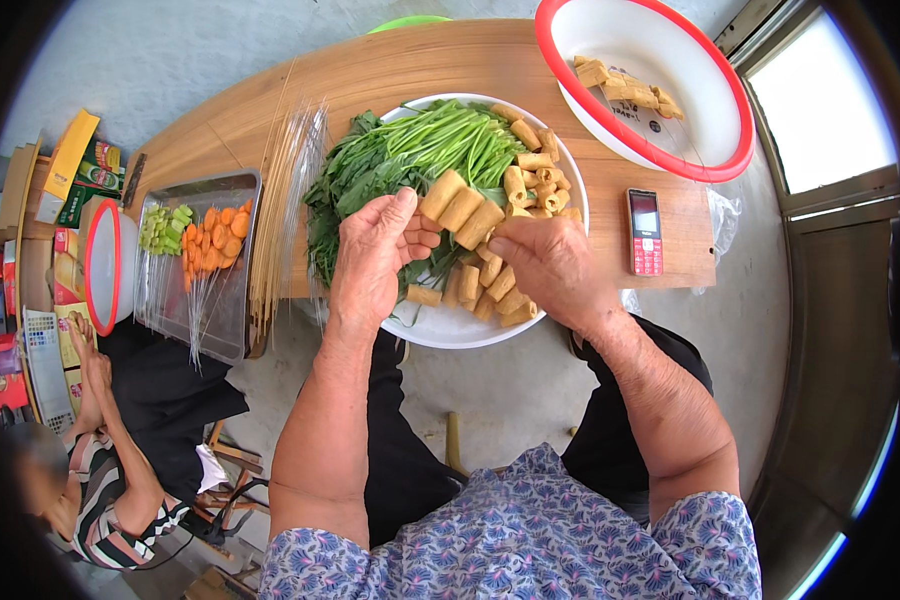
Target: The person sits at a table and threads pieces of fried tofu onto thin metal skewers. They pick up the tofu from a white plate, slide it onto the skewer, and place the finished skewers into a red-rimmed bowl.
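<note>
A row of several tan tofu-skin rolls (pixel 462 210) lies side by side between my two hands, above a round white tray (pixel 450 334). My left hand (pixel 382 244) is at the row's left end, thumb raised and fingers curled; whether it grips the row is unclear. My right hand (pixel 555 262) has its fingers closed at the right end of the row; a skewer there is hidden. Beneath them, the tray holds leafy green stalks (pixel 442 142) and loose tofu-skin rolls (pixel 501 285).
A red-rimmed white basin (pixel 742 142) holds skewered rolls. A red keypad phone (pixel 645 232) lies on the wooden table (pixel 675 262). Left of the tray are bamboo skewers (pixel 270 210), metal skewers (pixel 300 180) and a grey tray (pixel 251 225) of skewered carrot and green pieces. Another person sits at left.
</note>
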Tool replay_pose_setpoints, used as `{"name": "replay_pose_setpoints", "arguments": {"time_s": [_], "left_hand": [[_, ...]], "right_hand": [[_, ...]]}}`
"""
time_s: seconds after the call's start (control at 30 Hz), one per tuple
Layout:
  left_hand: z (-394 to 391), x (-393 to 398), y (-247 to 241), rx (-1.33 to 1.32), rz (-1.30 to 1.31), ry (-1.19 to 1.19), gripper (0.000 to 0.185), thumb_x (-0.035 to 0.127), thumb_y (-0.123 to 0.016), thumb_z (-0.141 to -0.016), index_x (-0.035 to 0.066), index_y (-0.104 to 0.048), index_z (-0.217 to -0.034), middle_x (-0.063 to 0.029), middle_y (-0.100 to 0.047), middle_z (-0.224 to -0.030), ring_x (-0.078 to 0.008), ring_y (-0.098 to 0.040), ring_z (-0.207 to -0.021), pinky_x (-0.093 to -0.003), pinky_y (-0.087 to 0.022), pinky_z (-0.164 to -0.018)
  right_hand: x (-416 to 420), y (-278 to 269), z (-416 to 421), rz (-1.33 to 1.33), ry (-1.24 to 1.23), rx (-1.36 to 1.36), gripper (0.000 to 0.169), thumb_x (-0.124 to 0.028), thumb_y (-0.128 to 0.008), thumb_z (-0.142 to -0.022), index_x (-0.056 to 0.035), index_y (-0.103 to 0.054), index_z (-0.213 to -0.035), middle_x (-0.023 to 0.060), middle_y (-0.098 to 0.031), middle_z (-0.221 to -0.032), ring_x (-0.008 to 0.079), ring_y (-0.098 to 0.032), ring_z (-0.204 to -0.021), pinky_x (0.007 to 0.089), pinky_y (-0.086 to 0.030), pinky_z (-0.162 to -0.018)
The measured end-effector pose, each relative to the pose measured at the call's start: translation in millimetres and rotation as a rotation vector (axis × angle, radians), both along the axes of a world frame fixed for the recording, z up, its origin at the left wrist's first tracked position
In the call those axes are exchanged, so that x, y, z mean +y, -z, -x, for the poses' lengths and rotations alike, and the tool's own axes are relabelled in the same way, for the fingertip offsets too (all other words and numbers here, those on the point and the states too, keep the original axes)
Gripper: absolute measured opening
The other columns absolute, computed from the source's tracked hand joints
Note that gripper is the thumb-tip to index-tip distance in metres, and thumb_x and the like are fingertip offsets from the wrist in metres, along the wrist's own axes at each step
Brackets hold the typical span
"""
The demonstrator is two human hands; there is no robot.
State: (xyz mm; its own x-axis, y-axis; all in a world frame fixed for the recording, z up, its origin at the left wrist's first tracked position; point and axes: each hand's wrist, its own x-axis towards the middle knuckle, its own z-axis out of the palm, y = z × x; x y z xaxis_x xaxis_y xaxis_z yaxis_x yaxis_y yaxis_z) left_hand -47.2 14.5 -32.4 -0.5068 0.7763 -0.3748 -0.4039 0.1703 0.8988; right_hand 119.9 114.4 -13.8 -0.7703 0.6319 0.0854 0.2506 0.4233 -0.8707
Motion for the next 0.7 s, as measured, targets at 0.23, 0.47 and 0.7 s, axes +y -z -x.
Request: {"name": "replay_pose_setpoints", "arguments": {"time_s": [0.23,0.47,0.7], "left_hand": [[-25,-4,27,1.148,0.508,0.679,0.030,0.029,-0.063,-0.076,-0.001,-0.062,-0.081,-0.0213,-0.061,-0.069,-0.0368,-0.060,-0.069,-0.0434,-0.048,-0.066],[-36,4,41,1.158,0.593,0.679,0.024,0.024,-0.060,-0.073,0.001,-0.060,-0.077,-0.0178,-0.063,-0.076,-0.0356,-0.061,-0.074,-0.0431,-0.048,-0.066],[-23,8,27,0.553,0.435,0.428,0.020,0.017,-0.060,-0.074,0.000,-0.061,-0.085,-0.0115,-0.065,-0.078,-0.0228,-0.063,-0.070,-0.0317,-0.049,-0.065]], "right_hand": [[11,-9,-4,0.003,0.099,-0.069,0.017,-0.011,-0.059,-0.081,0.0030,-0.059,-0.071,0.0203,-0.057,-0.064,0.0370,-0.058,-0.064,0.0413,-0.045,-0.059],[10,-2,-3,0.018,0.094,0.011,0.017,-0.011,-0.059,-0.081,0.0029,-0.059,-0.071,0.0206,-0.057,-0.064,0.0373,-0.058,-0.064,0.0417,-0.045,-0.059],[12,-9,-7,0.030,0.102,-0.023,0.015,-0.010,-0.059,-0.081,0.0024,-0.059,-0.073,0.0205,-0.056,-0.063,0.0369,-0.057,-0.061,0.0404,-0.044,-0.056]]}}
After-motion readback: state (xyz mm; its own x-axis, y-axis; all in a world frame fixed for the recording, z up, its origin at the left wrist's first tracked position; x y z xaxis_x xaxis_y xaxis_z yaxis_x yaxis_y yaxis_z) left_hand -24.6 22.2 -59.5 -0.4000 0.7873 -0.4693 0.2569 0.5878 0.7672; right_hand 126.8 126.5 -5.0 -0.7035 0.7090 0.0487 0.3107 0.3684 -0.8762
